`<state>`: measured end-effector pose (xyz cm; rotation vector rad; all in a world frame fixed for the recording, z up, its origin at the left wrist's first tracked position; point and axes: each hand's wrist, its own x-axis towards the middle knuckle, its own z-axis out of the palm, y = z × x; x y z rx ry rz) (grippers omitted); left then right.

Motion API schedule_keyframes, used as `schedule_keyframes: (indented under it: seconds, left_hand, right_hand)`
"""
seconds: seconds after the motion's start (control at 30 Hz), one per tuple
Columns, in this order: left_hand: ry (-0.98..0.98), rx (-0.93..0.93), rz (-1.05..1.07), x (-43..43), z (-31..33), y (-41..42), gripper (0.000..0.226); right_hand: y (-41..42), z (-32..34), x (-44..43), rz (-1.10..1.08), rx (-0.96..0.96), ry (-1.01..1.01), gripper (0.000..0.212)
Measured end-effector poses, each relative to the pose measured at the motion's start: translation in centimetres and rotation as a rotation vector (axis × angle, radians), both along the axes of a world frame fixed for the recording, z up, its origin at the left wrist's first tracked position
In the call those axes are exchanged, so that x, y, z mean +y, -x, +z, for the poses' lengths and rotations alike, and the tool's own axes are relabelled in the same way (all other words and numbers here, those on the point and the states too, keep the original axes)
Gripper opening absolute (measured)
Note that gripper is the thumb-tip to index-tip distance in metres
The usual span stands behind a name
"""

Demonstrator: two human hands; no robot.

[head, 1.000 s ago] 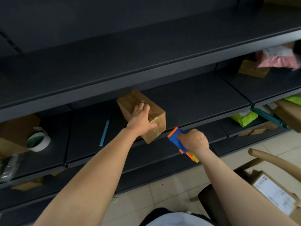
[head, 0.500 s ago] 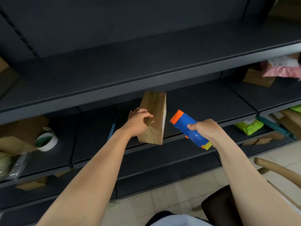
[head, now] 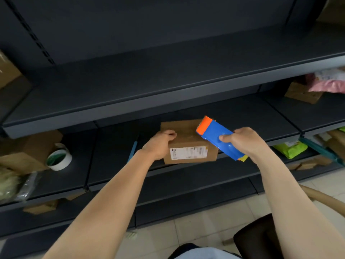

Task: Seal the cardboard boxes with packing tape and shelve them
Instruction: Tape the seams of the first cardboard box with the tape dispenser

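A small brown cardboard box (head: 188,141) with a white shipping label on its near face sits at the front edge of the middle dark shelf (head: 252,116). My left hand (head: 160,144) grips the box's left end, thumb on top. My right hand (head: 244,141) holds a blue tape dispenser (head: 218,137) with an orange tip, tilted so the tip hovers over the box's top right corner. A roll of tape (head: 58,158) with a green core lies on the same shelf at the left.
A larger cardboard box (head: 28,150) stands left of the tape roll. A blue strip (head: 133,150) lies on the shelf beside my left wrist. Green (head: 291,149) and pink (head: 330,85) parcels fill the right bays. A wooden chair arm (head: 321,197) curves at lower right.
My left hand has turned the box from standing on end to lying flat with its label toward me. My right hand has raised the dispenser up to the box's top.
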<state>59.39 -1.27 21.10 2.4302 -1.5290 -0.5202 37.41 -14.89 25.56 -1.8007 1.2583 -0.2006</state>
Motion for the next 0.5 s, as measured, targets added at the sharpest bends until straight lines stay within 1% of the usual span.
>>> schedule_keyframes:
  seconds: [0.13,0.17,0.27,0.3,0.33,0.4,0.5]
  left_hand:
    - [0.054,-0.031,0.052,0.5,-0.6,-0.5,0.064]
    - [0.092,0.005,0.089,0.6,-0.8,-0.5,0.062]
    - [0.317,0.301,0.342,0.3,-1.2,-0.1,0.041]
    - [0.398,0.353,0.428,0.0,-1.2,-0.2,0.033]
    - [0.435,0.345,0.49,-0.3,-1.3,-0.3,0.028]
    - [0.405,0.328,0.547,-0.9,-1.3,-0.8,0.032]
    - [0.346,0.39,0.571,-1.6,-1.4,-1.5,0.04]
  right_hand:
    - [-0.2,0.1,-0.4,0.04,0.036,-0.02,0.031]
    - [-0.2,0.1,-0.5,0.045,0.044,-0.022,0.03]
    - [-0.4,0.0,-0.7,0.067,0.063,-0.018,0.03]
    - [-0.5,0.0,-0.7,0.074,0.066,-0.012,0.03]
    - [-0.6,0.0,-0.8,0.08,0.067,-0.007,0.031]
    - [-0.7,0.1,-0.7,0.093,0.066,0.005,0.031]
    - [-1.1,0.2,-0.6,0.118,0.066,0.008,0.031]
